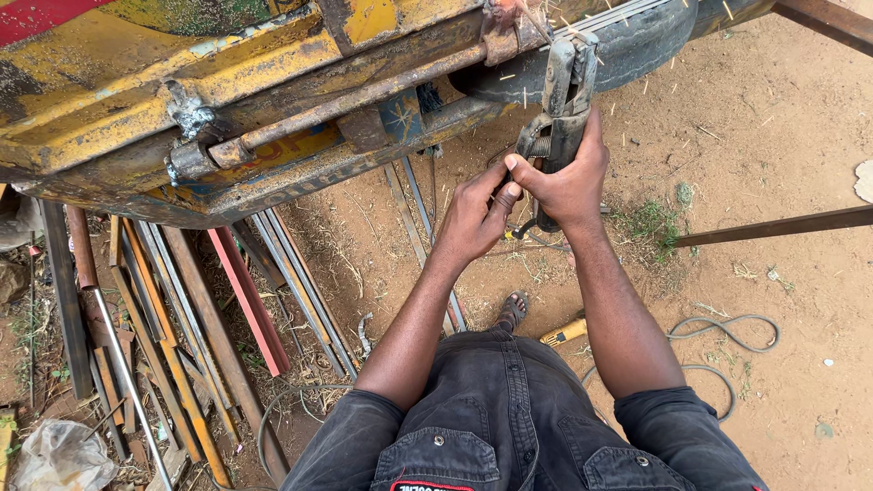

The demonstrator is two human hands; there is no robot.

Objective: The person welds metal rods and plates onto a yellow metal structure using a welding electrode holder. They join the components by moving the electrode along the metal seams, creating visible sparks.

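My right hand [571, 177] grips the handle of a worn metal clamp-like electrode holder [559, 105], whose jaws point up at a rusty yellow vehicle body [227, 82]. My left hand [473, 214] presses against the right hand, its fingers pinched at the base of the holder. A dark tyre [627, 41] sits just behind the holder's jaws. A rusty rod [355, 100] runs along the yellow body's lower edge.
Several rusty steel bars and angle irons [182, 309] lie on the dirt at the left, one of them red [247, 300]. A grey cable [727, 350] loops on the ground at the right. A steel bar [773, 227] crosses the right side. A yellow-handled tool [564, 334] lies by my sandalled foot [512, 312].
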